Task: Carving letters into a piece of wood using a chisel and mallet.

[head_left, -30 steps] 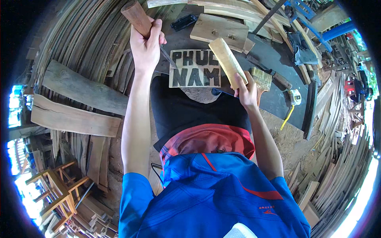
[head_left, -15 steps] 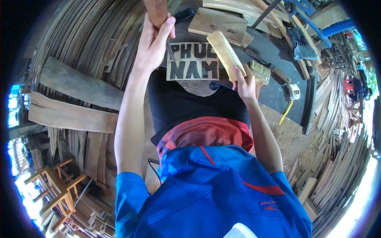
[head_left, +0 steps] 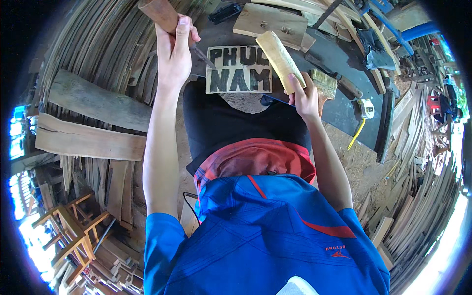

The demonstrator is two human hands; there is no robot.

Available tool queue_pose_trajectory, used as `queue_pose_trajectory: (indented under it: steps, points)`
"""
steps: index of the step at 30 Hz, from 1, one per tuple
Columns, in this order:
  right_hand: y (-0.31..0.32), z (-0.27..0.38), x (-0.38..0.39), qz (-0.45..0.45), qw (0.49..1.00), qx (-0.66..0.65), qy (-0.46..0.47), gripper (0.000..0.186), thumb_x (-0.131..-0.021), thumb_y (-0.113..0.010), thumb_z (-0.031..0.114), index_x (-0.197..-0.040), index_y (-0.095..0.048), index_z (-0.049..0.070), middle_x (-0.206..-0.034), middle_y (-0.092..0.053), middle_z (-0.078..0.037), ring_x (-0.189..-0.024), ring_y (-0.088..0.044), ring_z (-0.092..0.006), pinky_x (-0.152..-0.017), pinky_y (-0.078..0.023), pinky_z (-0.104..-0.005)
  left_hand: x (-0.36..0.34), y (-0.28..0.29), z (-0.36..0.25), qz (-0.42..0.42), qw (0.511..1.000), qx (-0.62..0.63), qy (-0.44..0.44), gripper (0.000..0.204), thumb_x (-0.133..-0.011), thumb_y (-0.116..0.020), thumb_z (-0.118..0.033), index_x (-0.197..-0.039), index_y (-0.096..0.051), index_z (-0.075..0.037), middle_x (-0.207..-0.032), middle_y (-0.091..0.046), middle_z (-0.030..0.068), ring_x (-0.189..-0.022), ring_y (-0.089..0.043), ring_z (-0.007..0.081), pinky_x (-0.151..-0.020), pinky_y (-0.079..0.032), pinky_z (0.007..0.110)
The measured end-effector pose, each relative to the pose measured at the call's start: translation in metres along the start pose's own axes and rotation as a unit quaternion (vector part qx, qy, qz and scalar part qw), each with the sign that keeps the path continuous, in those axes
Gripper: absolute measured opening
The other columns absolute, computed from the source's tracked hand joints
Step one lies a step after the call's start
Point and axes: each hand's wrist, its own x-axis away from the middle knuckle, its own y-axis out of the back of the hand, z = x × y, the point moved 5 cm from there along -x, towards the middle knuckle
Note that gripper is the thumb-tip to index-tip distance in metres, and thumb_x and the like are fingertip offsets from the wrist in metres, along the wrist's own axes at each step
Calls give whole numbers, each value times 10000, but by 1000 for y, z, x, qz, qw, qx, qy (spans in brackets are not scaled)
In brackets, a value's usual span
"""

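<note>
Left hand (head_left: 173, 58): ours is wrapped round the handle of a chisel (head_left: 158, 14) and grips it, thumb along the wood.
Chisel tip: slants down to the right, over the left margin of a pale wooden panel (head_left: 239, 69), level with the gap between two rows of lettering; we cannot tell whether it touches.
Lettering so far: we judge the layout done, since bold dark characters run across both rows.
Lettering left: we cannot tell how much remains, as it is too small here to show whether any letter is cut into the wood or only darkened.
Panel look: flat, nearly square, light grain between black block shapes, with clean straight edges.
Panel place: it lies face up at the near edge of the dark surface (head_left: 344, 115), between our two hands.
Wooden block (head_left: 280, 61): pale and long, tilted up to the left, hiding part of the panel's right side from us.
Right hand (head_left: 307, 100): our fingers clasp the block's lower end.
Far right: a broad brush (head_left: 324, 84) sits just beyond this hand, and a tape measure (head_left: 365, 108) lies with its yellow strip out.
</note>
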Motion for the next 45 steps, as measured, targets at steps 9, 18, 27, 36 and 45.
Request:
queue_pose_trajectory:
  steps: [9, 18, 27, 36, 45]
  points:
    - [0, -7, -1, 2, 1000, 3, -10, 385, -953, -627, 333, -1017, -615, -47, -664, -590, -56, -459, -523, -98, -413, -395, -259, 5, 0, -8, 10, 997, -73, -10, 258, -1050, -491, -309, -1111, -417, -69, -935, -520, 51, -796, -546, 143, -783, -500, 339]
    - [0, -5, 0, -2, 1000, -3, -13, 381, -950, -632, 322, -1025, -615, -51, -686, -596, -60, -462, -524, -94, -416, -401, -256, 2, 4, -7, 21, 997, -74, -24, 240, -1052, -488, -295, -1106, -416, -72, -914, -513, 44, -802, -545, 142, -784, -499, 335]
    - [1, -6, -1, -3, 1000, -3, -21, 381, -951, -633, 324, -1033, -612, -47, -687, -594, -59, -461, -525, -93, -418, -403, -253, 3, -8, -9, 56, 992, -112, -29, 231, -1057, -475, -279, -1108, -434, -57, -925, -526, 50, -804, -541, 130, -782, -482, 322]
    - [-3, 15, -7, 29, 999, -30, -24, 344, -978, -591, 322, -1025, -591, -19, -689, -598, -76, -478, -502, -101, -439, -391, -249, 8, -22, -15, 80, 988, -131, -24, 170, -1060, -448, -210, -1116, -437, -50, -935, -506, 34, -834, -524, 120, -785, -450, 291]
    - [-26, 278, 12, -26, 886, 122, 446, 519, -866, -747, 383, -1164, -579, -7, -901, -710, -166, -710, -714, -254, -625, -565, -344, 12, -16, -14, 50, 996, -77, -7, 173, -1033, -500, -166, -1110, -439, -23, -907, -510, 33, -778, -512, 98, -735, -454, 259]
